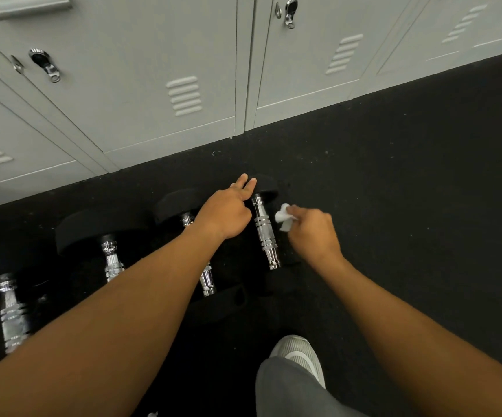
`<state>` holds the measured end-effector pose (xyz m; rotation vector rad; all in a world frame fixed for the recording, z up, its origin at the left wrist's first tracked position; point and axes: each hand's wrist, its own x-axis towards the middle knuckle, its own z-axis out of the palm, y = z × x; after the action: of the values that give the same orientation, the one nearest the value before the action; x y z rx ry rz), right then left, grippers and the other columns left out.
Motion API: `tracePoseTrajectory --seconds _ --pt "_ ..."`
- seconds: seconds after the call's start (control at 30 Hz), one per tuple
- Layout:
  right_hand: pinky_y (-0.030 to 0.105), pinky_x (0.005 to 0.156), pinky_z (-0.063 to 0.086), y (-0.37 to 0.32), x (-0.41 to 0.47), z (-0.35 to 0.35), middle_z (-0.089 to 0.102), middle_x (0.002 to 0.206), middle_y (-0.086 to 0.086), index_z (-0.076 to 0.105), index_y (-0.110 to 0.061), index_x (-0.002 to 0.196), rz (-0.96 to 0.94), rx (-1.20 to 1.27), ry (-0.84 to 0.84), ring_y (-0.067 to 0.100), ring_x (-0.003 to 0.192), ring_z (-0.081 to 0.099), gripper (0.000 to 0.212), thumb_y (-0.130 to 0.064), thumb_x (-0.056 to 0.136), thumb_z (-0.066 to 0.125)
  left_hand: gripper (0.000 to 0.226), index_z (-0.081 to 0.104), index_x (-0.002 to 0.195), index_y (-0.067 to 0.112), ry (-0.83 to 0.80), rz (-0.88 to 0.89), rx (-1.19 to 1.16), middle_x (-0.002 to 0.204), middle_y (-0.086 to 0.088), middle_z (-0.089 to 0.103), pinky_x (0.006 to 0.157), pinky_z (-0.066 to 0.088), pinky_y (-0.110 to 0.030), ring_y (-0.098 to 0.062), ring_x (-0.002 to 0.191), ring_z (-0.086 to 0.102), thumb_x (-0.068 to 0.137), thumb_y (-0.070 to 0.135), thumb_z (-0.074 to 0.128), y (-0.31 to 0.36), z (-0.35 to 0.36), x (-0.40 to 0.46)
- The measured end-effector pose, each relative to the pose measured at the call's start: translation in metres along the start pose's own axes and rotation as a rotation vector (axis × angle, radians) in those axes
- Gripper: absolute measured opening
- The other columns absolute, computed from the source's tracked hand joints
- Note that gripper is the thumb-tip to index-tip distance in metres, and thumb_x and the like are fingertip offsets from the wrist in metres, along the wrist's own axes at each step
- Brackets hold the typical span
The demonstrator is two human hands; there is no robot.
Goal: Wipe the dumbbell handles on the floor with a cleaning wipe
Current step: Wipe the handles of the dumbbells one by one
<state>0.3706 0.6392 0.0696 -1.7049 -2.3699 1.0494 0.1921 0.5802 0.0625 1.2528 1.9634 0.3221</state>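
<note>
We saw four dumbbells in a row on the black floor [394, 176], chrome handles running away from us toward grey lockers [153, 70]. Our left hand [225, 212], fingers straight, rested on the rightmost dumbbell [266, 233] at its far head. Just right of its handle, our right hand [312, 233] pinched a crumpled white wipe [284, 219].

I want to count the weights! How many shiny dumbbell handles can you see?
4: far-left handle, second handle, third handle under the left forearm, rightmost handle between the hands.
</note>
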Motion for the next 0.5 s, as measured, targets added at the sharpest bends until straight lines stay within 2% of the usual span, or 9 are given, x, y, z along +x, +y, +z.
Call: tracePoseTrajectory --seconds 0.07,0.13,0.17,0.23,0.27,0.33,0.37,0.43,0.5 --pt "0.032 0.066 0.054 -0.001 0.007 0.003 0.070 0.100 0.011 0.065 -0.022 0.126 0.005 -0.003 0.047 0.025 0.076 0.063 0.043 -0.006 0.095 0.041 0.072 0.018 0.157 0.030 -0.001 -0.003 0.002 0.165 0.010 0.005 0.122 0.020 -0.038 -0.018 0.151 0.017 0.094 0.003 0.040 0.000 0.000 0.000" --pt "0.033 0.062 0.051 -0.010 0.011 0.019 0.069 0.097 0.012 0.061 -0.021 0.126 -0.109 -0.101 -0.024 0.030 0.076 0.064 0.043 -0.004 0.091 0.043 0.072 0.019 0.157 0.030 0.005 -0.006 0.009 0.165 0.010 0.006 0.121 0.022 -0.038 -0.019 0.151 0.018 0.093 0.003 0.041 0.000 0.000 0.000" --pt "0.036 0.064 0.052 -0.014 0.011 0.030 0.068 0.107 0.013 0.057 -0.018 0.128 -0.188 -0.162 -0.087 0.032 0.083 0.066 0.043 -0.004 0.090 0.045 0.073 0.020 0.157 0.031 0.007 -0.008 0.013 0.165 0.011 0.006 0.121 0.024 -0.038 -0.019 0.151 0.018 0.093 0.003 0.041 0.000 0.000 0.000" --pt "0.042 0.079 0.054 -0.022 0.012 0.050 0.049 0.143 0.015 0.048 -0.014 0.138 -0.296 -0.311 -0.211 0.033 0.116 0.060 0.047 -0.004 0.092 0.045 0.072 0.020 0.156 0.032 0.009 -0.012 0.022 0.165 0.012 0.007 0.120 0.025 -0.039 -0.020 0.151 0.019 0.093 0.004 0.041 0.001 0.001 0.001" --pt "0.042 0.087 0.052 -0.025 0.013 0.054 0.033 0.155 0.015 0.042 -0.012 0.144 -0.330 -0.388 -0.248 0.032 0.134 0.046 0.051 -0.003 0.094 0.044 0.072 0.020 0.156 0.032 0.008 -0.015 0.026 0.165 0.012 0.006 0.120 0.026 -0.040 -0.021 0.150 0.020 0.093 0.005 0.041 0.001 0.001 0.001" --pt "0.041 0.097 0.046 -0.029 0.010 0.048 0.013 0.163 0.013 0.030 -0.011 0.151 -0.390 -0.498 -0.313 0.028 0.147 0.025 0.057 -0.004 0.096 0.042 0.072 0.019 0.156 0.033 -0.001 -0.023 0.028 0.165 0.013 0.006 0.119 0.027 -0.041 -0.022 0.150 0.020 0.094 0.005 0.042 0.001 0.002 0.002" --pt "0.039 0.097 0.044 -0.028 0.005 0.042 0.010 0.164 0.011 0.029 -0.011 0.152 -0.418 -0.541 -0.352 0.027 0.146 0.026 0.058 -0.004 0.096 0.042 0.073 0.019 0.156 0.034 -0.001 -0.026 0.029 0.165 0.013 0.006 0.119 0.027 -0.041 -0.023 0.150 0.021 0.093 0.005 0.042 0.000 0.001 0.002" --pt "0.035 0.090 0.043 -0.024 -0.005 0.032 0.014 0.163 0.010 0.035 -0.012 0.149 -0.495 -0.633 -0.448 0.029 0.137 0.040 0.056 -0.004 0.095 0.044 0.073 0.020 0.156 0.033 0.002 -0.017 0.034 0.165 0.013 0.006 0.120 0.025 -0.038 -0.022 0.150 0.021 0.092 0.004 0.041 -0.002 0.001 0.002" --pt "0.032 0.078 0.040 -0.013 -0.013 0.026 0.033 0.155 0.010 0.047 -0.014 0.140 -0.560 -0.649 -0.526 0.029 0.120 0.055 0.051 -0.004 0.091 0.048 0.073 0.020 0.157 0.031 0.000 -0.002 0.038 0.165 0.011 0.007 0.120 0.022 -0.035 -0.020 0.150 0.020 0.092 0.003 0.040 -0.003 -0.001 0.001"
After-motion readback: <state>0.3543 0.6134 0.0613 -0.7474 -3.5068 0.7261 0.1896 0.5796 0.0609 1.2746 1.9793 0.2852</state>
